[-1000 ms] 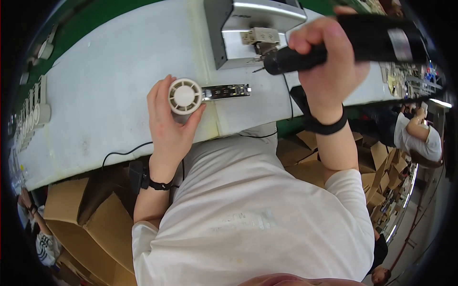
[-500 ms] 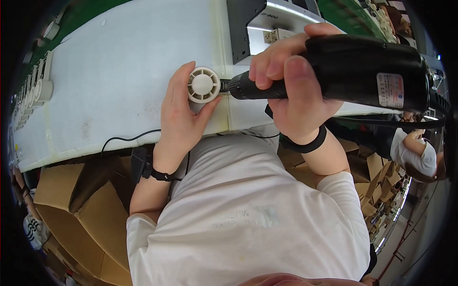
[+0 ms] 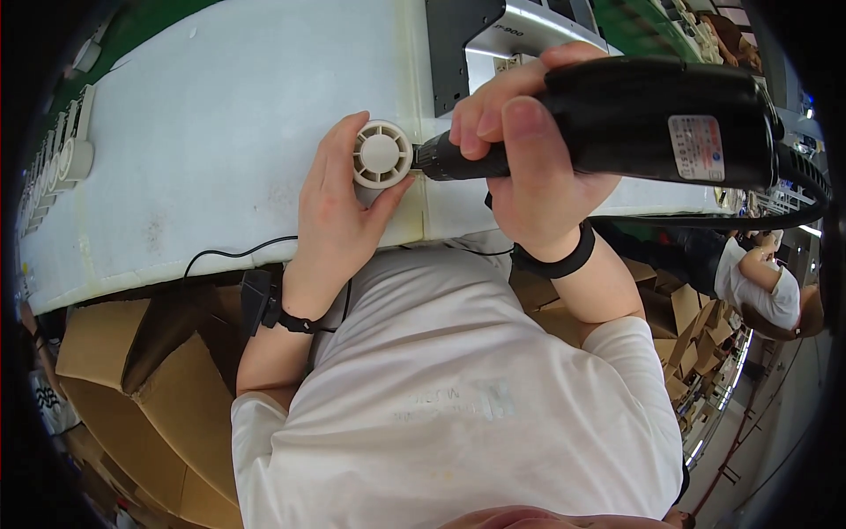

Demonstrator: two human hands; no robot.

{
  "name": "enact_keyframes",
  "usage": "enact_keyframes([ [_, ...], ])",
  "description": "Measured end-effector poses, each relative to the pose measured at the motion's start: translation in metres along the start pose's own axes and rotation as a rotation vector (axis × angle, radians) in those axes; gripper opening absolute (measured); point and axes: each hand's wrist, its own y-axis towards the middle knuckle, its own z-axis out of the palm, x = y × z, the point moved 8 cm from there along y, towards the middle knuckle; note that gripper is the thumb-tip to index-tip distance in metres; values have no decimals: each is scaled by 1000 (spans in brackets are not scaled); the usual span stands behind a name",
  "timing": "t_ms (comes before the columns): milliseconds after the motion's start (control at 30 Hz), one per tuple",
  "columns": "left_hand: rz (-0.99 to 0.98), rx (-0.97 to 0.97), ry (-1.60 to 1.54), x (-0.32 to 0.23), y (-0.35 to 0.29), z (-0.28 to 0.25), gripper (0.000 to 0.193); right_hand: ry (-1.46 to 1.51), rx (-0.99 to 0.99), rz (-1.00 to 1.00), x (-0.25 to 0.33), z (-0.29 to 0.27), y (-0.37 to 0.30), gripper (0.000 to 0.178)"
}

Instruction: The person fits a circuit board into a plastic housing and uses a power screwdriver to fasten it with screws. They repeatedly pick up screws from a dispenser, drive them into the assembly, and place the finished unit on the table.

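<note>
Your left hand (image 3: 339, 204) pinches the round white part (image 3: 381, 154) over the counter (image 3: 220, 115); your right hand (image 3: 539, 176) grips the black power tool (image 3: 648, 119). The open cardboard box (image 3: 189, 397) looks too shadowed inside to judge.

Black power tool (image 3: 656, 123), cream round part (image 3: 381, 152), whitish tabletop (image 3: 229, 97)

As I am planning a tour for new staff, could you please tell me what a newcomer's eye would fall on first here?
Probably the bulky black corded driver at upper right, held in the right hand. Its nose points left at the round off-white part with spokes, which the left hand grasps above the white bench. The large cardboard box at lower left may come next.
</note>
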Motion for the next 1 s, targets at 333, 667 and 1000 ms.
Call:
enact_keyframes([
  [333, 20, -2, 29, -4, -1, -2, 71, -93, 51, -64, -1, 10, -1, 26],
  [667, -21, -17, 58, 1, 0, 1, 67, -244, -73, 347, 16, -13, 21, 34],
  [1000, -67, 10, 22, 2, 0, 4, 67, -140, -540, -73, 36, -88, 27, 29],
])
